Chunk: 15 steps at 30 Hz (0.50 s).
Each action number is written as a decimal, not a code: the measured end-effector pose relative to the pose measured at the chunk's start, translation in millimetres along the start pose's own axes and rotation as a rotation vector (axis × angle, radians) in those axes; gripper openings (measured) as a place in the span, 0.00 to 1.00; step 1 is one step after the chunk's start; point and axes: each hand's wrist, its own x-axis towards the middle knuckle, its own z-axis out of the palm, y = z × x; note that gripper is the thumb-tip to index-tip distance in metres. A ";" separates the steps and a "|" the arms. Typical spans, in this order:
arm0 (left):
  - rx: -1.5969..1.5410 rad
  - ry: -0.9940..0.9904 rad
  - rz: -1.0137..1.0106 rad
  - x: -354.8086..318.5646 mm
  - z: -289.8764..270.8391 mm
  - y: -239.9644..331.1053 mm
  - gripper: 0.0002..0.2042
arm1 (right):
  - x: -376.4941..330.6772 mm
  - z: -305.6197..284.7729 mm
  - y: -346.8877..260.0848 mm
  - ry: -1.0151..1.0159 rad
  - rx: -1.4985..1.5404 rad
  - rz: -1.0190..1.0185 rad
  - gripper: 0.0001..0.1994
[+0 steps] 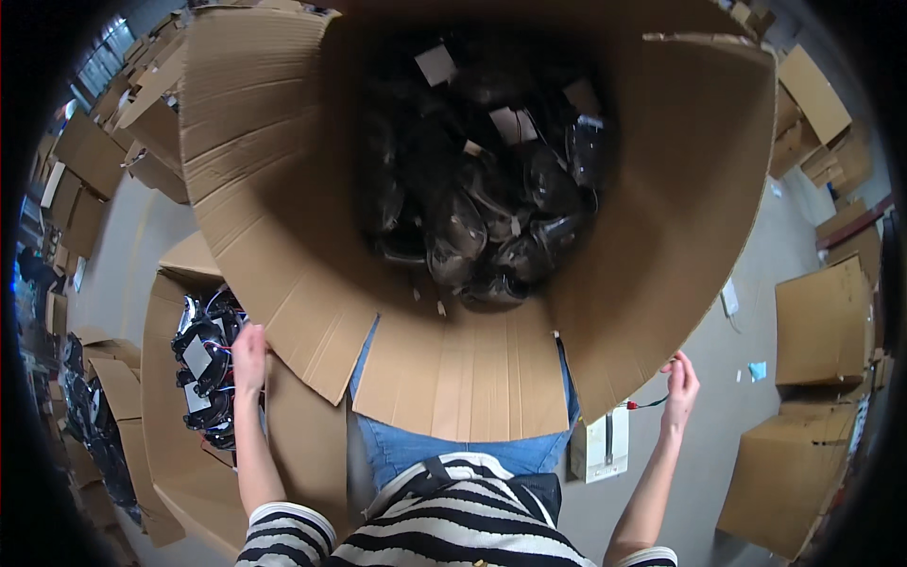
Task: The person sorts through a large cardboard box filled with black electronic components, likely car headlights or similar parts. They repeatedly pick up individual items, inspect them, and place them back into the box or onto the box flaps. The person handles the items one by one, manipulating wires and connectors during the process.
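A big open cardboard box (283,189) stands right in front of me, its flaps spread wide. Deep inside lie several shiny black parts (491,217) with white tags. My left hand (249,357) rests on the edge of the box's left flap, fingers closed over it. My right hand (680,378) is at the lower edge of the right flap and pinches a thin red and black wire (645,404). Lower left, a smaller open box (170,425) holds more black parts with white tags (203,373), just beside my left hand.
Many cardboard boxes (822,321) stand on the grey floor at the right and far left. A white flat panel with a handle (605,444) lies on the floor by my right leg. Paper scraps (756,370) lie nearby.
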 end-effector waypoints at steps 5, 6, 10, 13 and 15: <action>0.331 0.061 -0.027 30.0 3.9 26.4 0.18 | 31.2 29.2 -54.7 -0.149 -0.621 0.119 0.14; 0.341 0.050 -0.019 34.6 7.0 34.9 0.18 | 37.9 23.1 -35.9 -0.086 -0.645 -0.069 0.14; 0.368 0.069 0.052 59.7 12.6 43.4 0.21 | 70.3 11.7 -19.5 -0.109 -0.614 -0.154 0.16; 0.468 0.066 0.079 97.5 10.7 52.6 0.24 | 105.0 20.1 -40.9 -0.156 -0.591 -0.140 0.17; 0.302 0.000 0.134 115.3 14.7 74.9 0.24 | 126.8 17.7 -43.8 -0.069 -0.569 -0.151 0.19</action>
